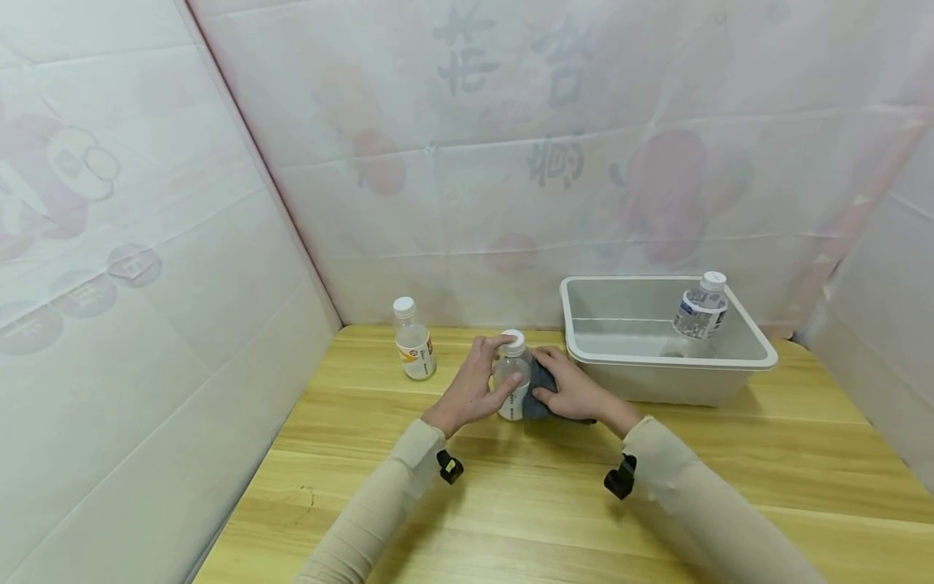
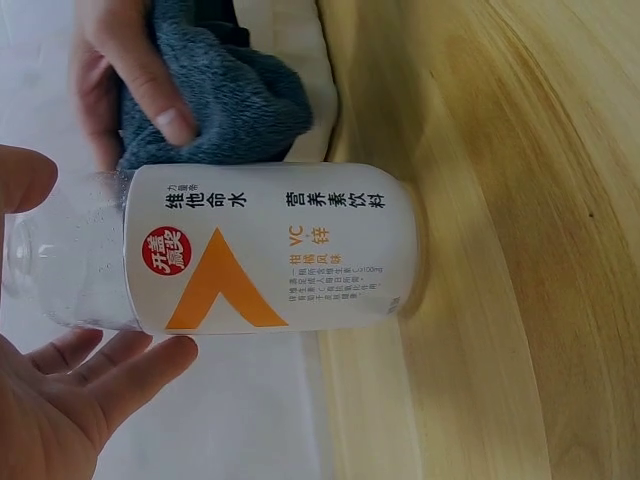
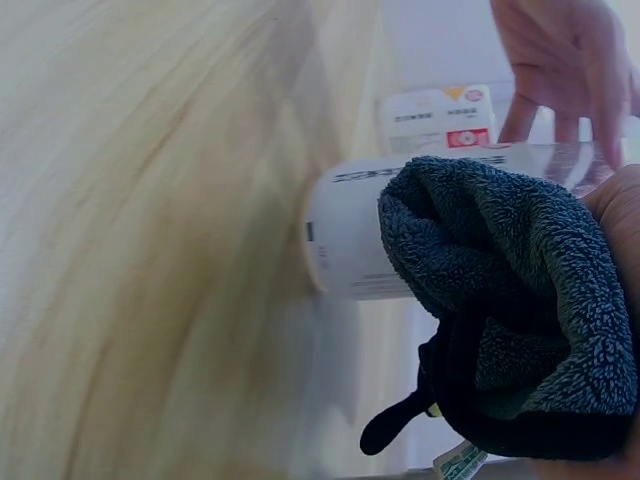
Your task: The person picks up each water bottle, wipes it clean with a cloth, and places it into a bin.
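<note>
Watching feed from my end: capped bottle [image 1: 416, 350] stands far left on table [image 1: 336, 438], no hand on it, so I'd call it still to do. Left hand [image 1: 476, 383] grips second bottle [image 2: 270, 250] round upper part, upright, far middle. Right hand [image 1: 571, 388] clutches bunched grey-blue cloth [image 3: 520, 270] against that bottle's right side; looks like wipe in progress. Far right, third bottle [image 1: 700, 315] sits in bin [image 1: 657, 381], probably done already. Roughly midway, imo.
</note>
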